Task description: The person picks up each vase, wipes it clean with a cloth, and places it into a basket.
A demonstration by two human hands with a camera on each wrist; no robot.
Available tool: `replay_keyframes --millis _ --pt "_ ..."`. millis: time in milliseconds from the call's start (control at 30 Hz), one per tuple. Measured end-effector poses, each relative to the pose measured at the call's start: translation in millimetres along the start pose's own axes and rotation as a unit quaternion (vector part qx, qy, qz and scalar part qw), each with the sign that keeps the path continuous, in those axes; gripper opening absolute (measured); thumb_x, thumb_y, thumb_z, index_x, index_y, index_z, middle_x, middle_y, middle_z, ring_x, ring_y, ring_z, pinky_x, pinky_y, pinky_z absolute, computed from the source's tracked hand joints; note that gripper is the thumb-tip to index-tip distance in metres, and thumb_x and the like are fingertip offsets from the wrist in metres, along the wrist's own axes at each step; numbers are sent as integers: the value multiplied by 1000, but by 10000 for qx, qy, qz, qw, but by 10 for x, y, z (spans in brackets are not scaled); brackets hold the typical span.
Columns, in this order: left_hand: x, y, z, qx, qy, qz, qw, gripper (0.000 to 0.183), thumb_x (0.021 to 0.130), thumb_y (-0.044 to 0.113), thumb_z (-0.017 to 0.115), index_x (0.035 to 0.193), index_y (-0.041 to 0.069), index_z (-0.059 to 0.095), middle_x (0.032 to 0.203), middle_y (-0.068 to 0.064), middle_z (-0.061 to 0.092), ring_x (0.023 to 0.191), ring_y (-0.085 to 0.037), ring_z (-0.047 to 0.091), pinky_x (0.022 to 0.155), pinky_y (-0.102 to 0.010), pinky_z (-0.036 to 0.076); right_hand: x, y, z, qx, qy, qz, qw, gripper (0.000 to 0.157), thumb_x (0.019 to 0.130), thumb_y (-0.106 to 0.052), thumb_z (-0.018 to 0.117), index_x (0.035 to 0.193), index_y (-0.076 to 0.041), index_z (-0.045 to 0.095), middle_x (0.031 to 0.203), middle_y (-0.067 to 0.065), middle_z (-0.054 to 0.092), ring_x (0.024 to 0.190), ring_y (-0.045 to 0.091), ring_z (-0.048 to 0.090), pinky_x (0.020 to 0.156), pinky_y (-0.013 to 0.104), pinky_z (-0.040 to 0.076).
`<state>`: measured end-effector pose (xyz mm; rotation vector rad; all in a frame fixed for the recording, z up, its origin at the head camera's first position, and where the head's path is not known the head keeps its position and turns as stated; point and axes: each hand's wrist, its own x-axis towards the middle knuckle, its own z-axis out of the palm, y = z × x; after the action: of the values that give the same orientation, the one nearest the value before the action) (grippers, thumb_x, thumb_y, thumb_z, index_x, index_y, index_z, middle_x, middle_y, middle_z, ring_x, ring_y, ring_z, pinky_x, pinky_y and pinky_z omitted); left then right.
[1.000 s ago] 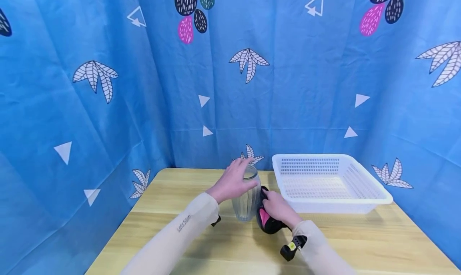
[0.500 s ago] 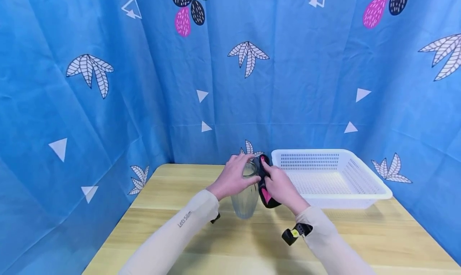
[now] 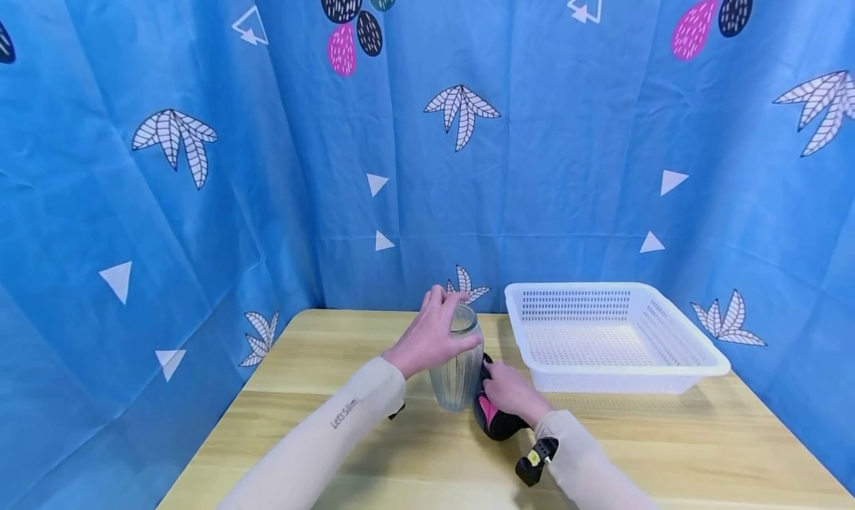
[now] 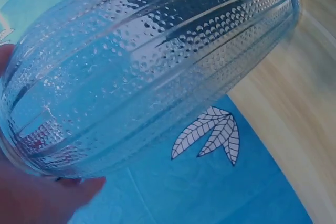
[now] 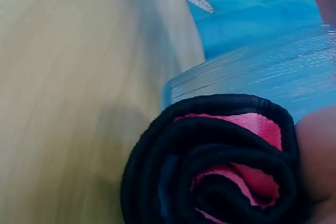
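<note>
A clear ribbed glass vase (image 3: 456, 373) stands upright on the wooden table, its dimpled texture large in the left wrist view. My left hand (image 3: 434, 335) grips it near the mouth, thumb on the near side and fingers reaching round the far side. In my right hand (image 3: 510, 387) is a rolled cloth (image 5: 210, 156), black outside with pink showing in its folds. The cloth lies along the vase's right side, low down, partly covered by my hand in the head view.
Behind and to the right sits a white perforated plastic basket (image 3: 534, 373). The wooden table (image 3: 280, 413) ends at a blue patterned curtain (image 3: 427, 161) at the back and sides. A black wrist camera (image 3: 531, 469) hangs below the right sleeve.
My right hand rose with the cloth along the vase to its rim half a second ago, and is now back down near the lower side. The left hand stays around the top.
</note>
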<state>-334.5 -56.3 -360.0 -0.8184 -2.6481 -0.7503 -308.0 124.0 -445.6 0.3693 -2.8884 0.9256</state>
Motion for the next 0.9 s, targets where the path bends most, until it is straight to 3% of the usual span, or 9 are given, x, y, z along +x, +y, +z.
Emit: replay_keyframes --millis 67,200,367,467,633,700,800,900 --pt "-18 12 -1 89 71 25 9999 74 85 55 70 146 21 47 110 -1 40 97 -18 42 78 -32 42 -10 -7 -14 319 -32 115 9994 23 89 -1 53 104 3 70 94 15 69 82 24 63 76 44 51" --pt "-40 42 -22 150 100 53 9998 69 87 52 70 146 23 49 120 -1 46 105 -18 45 88 -37 42 -25 -77 -147 757 18 276 9967 30 92 -2 50 114 7 69 91 13 66 73 20 57 70 37 48" --pt "-29 64 -67 -17 -111 132 9999 66 89 42 70 148 23 47 127 -1 46 119 -21 43 97 -43 42 -51 -206 -381 709 178 146 9972 47 94 -3 48 139 6 56 99 19 68 69 20 57 68 35 48" --pt "-8 47 -72 -3 -227 206 9995 69 84 36 71 147 24 47 128 0 47 127 -23 40 102 -47 40 -62 -302 -541 588 410 9 9974 51 94 -2 48 144 5 50 111 27 68 70 20 58 68 35 48" --pt "37 3 -51 -13 -207 313 9993 75 81 38 76 148 25 45 133 3 49 133 -25 38 107 -51 36 -40 -492 -767 393 990 -258 9940 55 93 -2 51 148 -2 47 113 28 68 68 22 59 65 37 48" --pt "50 -6 -39 -64 -142 324 9994 77 82 43 77 149 25 43 134 4 51 132 -24 39 106 -51 37 -19 -539 -796 307 1129 -311 9926 56 93 -2 51 149 -3 47 111 28 67 72 26 61 66 40 50" --pt "67 -17 -15 -83 -68 317 9994 82 83 50 78 151 23 40 137 4 52 132 -23 40 106 -49 39 20 -543 -750 39 1095 -228 9937 56 94 -3 52 149 -2 45 121 29 65 89 29 63 77 45 51" --pt "65 -25 2 -94 -60 294 9995 83 84 50 77 152 22 39 139 3 51 133 -22 40 107 -48 39 56 -465 -636 -82 826 -66 9965 55 95 -4 51 149 3 44 121 31 65 86 30 64 75 45 52"
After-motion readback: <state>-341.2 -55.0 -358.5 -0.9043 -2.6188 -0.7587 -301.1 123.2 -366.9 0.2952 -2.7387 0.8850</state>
